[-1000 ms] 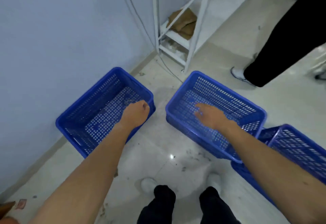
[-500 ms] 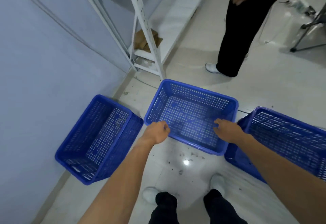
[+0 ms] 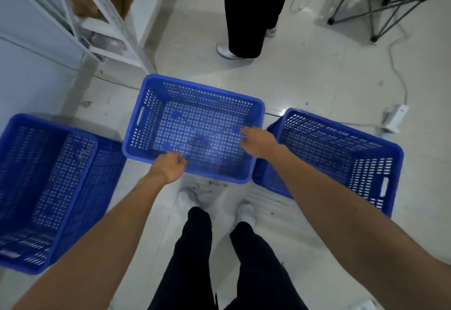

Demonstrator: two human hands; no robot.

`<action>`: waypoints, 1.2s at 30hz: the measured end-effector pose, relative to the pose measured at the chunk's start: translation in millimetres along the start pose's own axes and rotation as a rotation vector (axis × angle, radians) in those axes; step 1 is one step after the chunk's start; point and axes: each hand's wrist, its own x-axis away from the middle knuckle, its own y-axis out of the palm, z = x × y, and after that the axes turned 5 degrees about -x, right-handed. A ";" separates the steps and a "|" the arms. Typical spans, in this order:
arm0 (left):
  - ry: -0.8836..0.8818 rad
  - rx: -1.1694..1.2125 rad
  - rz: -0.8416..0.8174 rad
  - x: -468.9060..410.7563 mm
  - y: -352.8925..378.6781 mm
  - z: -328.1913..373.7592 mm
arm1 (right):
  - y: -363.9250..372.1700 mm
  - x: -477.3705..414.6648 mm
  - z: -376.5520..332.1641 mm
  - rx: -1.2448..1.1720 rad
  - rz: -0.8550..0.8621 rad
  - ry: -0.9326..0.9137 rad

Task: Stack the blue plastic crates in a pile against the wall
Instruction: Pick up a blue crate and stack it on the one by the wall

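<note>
Pale glossy floor (image 3: 317, 78), white shelving (image 3: 114, 17) against blue-grey wall (image 3: 22, 29).

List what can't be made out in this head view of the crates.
- Left crate: near corner cut off by the frame's left edge.
- Right crate: near rim hidden behind the right forearm.
- Middle crate: left hand's fingers curl over its rim, hiding the grip.
- Bystander: cut off at the top edge.

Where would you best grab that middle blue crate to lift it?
Probably by the rim on its two short ends, coming from above. The middle crate sits open side up, with a slot handle in its left end wall. The left hand is closed on the near rim by the left corner, and the right hand reaches over the right end.
</note>
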 end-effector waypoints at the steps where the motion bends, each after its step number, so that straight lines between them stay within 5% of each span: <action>1: 0.003 0.006 -0.013 -13.7 5.1 -2.5 | 1.2 -12.2 0.3 0.002 0.027 0.003; 11: -0.220 0.173 -0.038 -156.4 68.0 -47.0 | 53.3 -181.5 4.9 0.095 0.149 -0.091; 17: -0.559 0.356 -0.357 -214.0 115.7 -101.3 | 76.1 -274.9 10.0 0.231 0.178 -0.139; 22: -0.457 0.033 -0.014 -239.0 167.8 -129.1 | 68.2 -332.5 4.4 0.353 0.238 -0.197; 27: -0.588 0.441 0.106 -240.2 190.1 -141.0 | 55.6 -360.8 -1.2 0.508 0.268 -0.221; 36: -0.672 1.504 -0.003 -256.0 216.7 -139.9 | 45.6 -408.4 -13.4 0.522 0.292 -0.073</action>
